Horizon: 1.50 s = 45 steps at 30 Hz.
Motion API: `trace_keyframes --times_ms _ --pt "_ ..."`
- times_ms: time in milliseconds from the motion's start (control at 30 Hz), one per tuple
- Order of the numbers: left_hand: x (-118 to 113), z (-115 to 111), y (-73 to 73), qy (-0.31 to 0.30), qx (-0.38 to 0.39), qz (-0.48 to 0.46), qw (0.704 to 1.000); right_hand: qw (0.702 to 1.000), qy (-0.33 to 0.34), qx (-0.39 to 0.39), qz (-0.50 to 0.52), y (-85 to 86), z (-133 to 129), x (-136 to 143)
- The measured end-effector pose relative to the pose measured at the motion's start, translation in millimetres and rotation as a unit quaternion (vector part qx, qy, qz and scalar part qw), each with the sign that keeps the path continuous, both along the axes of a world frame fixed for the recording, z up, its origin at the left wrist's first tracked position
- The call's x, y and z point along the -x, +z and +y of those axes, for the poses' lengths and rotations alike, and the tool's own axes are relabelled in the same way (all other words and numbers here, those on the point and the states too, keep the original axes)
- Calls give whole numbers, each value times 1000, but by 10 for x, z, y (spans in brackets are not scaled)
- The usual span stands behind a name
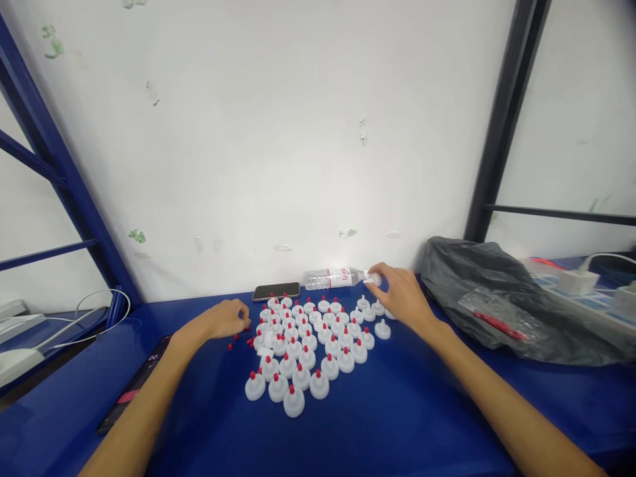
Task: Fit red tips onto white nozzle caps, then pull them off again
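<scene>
My right hand (397,291) has its thumb and fingers closed on a white cap (373,279) beside the neck of a clear bottle (328,278) lying by the wall. My left hand (228,319) is at the left edge of the group, fingers bent down over small red tips (236,337); whether anything is between them is hidden. Several white caps with red tips (301,376) stand upright on the blue table (348,430). At the group's right side, some white caps (382,329) have no red tip.
A phone (276,291) lies by the wall, and another (134,384) lies under my left forearm. On the right are a grey plastic bag (462,285), a clear packet with red pieces (501,321) and white chargers (578,281). Cables (74,338) lie at the left.
</scene>
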State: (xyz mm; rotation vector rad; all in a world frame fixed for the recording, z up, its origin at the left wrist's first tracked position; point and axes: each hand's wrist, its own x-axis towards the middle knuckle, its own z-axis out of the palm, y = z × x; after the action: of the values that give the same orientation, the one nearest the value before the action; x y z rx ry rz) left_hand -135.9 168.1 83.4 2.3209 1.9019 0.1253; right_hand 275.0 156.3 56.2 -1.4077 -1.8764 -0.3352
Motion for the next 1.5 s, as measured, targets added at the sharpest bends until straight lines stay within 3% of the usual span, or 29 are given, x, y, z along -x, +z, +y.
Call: trace_keyframes --times_ms 200,400,633,933,1333,1500 --pt "-18 -10 53 6 112 47 993 998 -50 47 -10 -23 53 -61" --pt "-12 -51 82 -3 154 63 986 992 -91 83 12 -85 131 -180" --pt "-3 -56 75 -19 158 64 985 982 -128 135 8 -152 255 -392" --pt "41 -36 64 -25 150 57 987 974 -139 176 19 -161 264 -416" --pt "57 13 32 5 123 38 992 967 -150 204 -4 -193 274 -415" --pt "56 28 29 59 125 40 990 966 -147 210 -16 -216 278 -403"
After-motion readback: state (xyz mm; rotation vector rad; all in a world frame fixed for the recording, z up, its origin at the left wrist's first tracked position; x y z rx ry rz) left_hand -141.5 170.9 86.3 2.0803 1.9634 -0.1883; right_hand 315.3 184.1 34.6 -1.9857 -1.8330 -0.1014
